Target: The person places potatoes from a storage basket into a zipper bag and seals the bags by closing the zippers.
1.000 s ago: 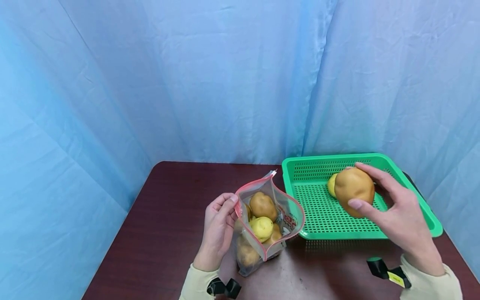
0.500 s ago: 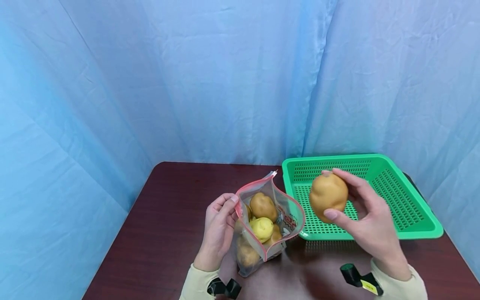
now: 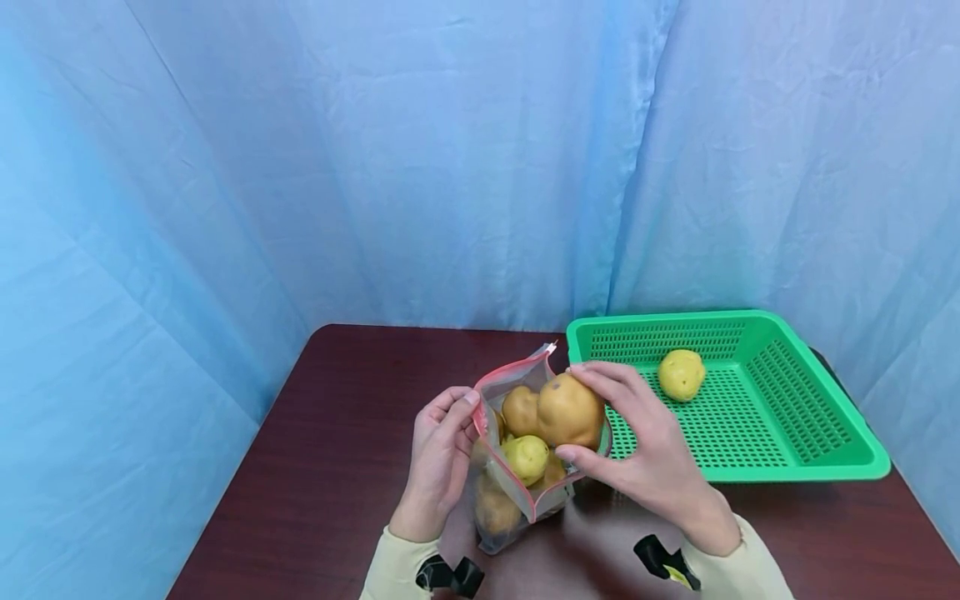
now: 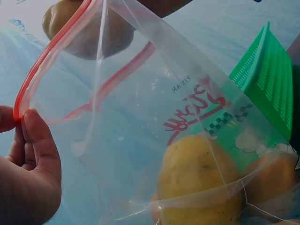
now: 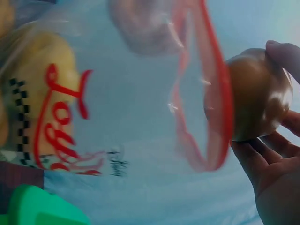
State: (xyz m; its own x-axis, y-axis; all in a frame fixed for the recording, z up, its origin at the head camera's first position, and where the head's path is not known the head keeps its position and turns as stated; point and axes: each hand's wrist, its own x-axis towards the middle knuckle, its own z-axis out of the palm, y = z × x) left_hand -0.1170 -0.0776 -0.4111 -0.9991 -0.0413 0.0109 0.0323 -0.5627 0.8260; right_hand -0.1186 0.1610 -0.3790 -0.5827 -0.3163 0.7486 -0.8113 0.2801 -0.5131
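My left hand (image 3: 438,458) pinches the red-edged rim of a clear zip bag (image 3: 553,502) between thumb and fingers, and the bag's mouth gapes. Inside the bag lie several brown pears and a speckled yellow pear (image 3: 527,460). My right hand (image 3: 652,454) grips another brown pear (image 3: 572,410), thumb on the near side and fingers on the far side. In the head view this pear overlaps the bag's mouth. The right wrist view has the held pear (image 5: 255,93) just outside the red rim; printed red lettering (image 5: 61,122) shows on the bag wall.
To the right of the bag stands a green plastic basket (image 3: 825,473) with a yellow pear (image 3: 681,375) in it. Both sit on a dark brown table (image 3: 337,433). Blue curtains (image 3: 450,167) hang behind and at the sides.
My right hand has carried the brown pear leftward from over the basket to the bag's mouth, uncovering the yellow pear in the basket. My left hand keeps its pinch on the bag's rim.
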